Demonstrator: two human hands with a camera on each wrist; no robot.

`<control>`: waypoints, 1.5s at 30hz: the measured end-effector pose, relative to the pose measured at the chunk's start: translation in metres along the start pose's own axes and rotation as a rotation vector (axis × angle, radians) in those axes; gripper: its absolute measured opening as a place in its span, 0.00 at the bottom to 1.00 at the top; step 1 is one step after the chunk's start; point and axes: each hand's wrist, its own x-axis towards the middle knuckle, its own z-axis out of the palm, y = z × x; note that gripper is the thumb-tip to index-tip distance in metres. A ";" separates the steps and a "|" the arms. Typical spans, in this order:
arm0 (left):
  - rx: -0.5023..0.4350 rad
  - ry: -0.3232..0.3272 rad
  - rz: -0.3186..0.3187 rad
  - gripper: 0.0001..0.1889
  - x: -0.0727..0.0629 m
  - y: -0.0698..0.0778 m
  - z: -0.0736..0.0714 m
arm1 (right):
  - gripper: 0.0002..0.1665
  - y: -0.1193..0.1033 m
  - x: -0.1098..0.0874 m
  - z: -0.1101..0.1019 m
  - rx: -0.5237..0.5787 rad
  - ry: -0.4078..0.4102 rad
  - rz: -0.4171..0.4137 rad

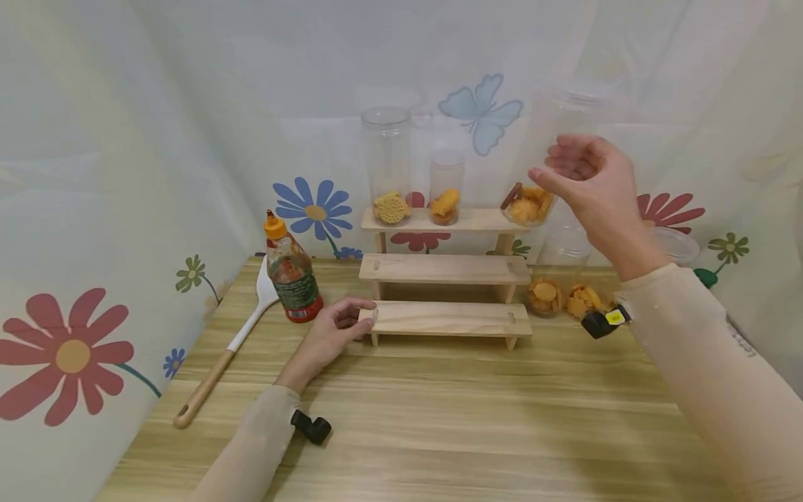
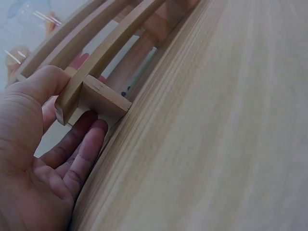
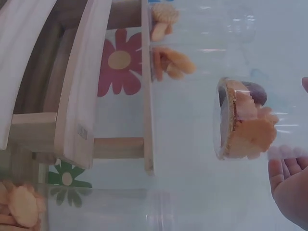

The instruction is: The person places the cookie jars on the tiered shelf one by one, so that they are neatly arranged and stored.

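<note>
A three-step wooden rack [image 1: 444,317] stands on the table. My left hand [image 1: 329,331] grips the left end of its lowest step; in the left wrist view the thumb lies against the board [image 2: 84,82] and the fingers reach under it. My right hand [image 1: 596,188] holds a tall clear jar [image 1: 527,207], tilted, by the top step's right end. Orange chips and a brown piece lie in its bottom [image 3: 248,122], which the right wrist view shows apart from the rack. On the top step stand a tall clear jar [image 1: 385,160] and a shorter jar [image 1: 447,188], both with snacks.
Right of the rack, clear jars with orange chips [image 1: 544,296] stand on the table, partly behind my right forearm. A clear round lid or rim [image 1: 674,245] shows beyond it. At left are a sauce bottle [image 1: 295,279] and a white spatula with wooden handle [image 1: 216,373]. A patterned curtain hangs behind.
</note>
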 end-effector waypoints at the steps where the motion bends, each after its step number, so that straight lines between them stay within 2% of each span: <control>1: 0.001 0.000 0.002 0.16 0.000 0.000 0.000 | 0.34 0.003 0.005 0.003 -0.020 -0.007 0.000; 9: 0.003 0.006 0.002 0.16 0.000 0.000 -0.001 | 0.41 0.032 0.031 0.023 -0.265 -0.110 0.034; 18: 0.011 -0.003 -0.005 0.16 0.000 0.000 0.000 | 0.44 0.047 0.042 0.036 -0.291 -0.140 0.085; 28: 0.003 -0.007 -0.006 0.16 0.001 -0.002 -0.001 | 0.48 0.047 0.043 0.039 -0.353 -0.168 0.129; 36: -0.005 -0.005 0.003 0.16 0.001 -0.002 -0.002 | 0.58 0.045 0.039 0.035 -0.396 -0.201 0.132; 41: 0.004 -0.009 0.000 0.16 0.001 -0.003 -0.002 | 0.61 0.042 0.026 0.025 -0.371 -0.160 0.113; 45: 0.001 -0.013 -0.004 0.17 0.001 -0.003 -0.002 | 0.57 0.036 0.012 0.013 -0.266 -0.070 0.052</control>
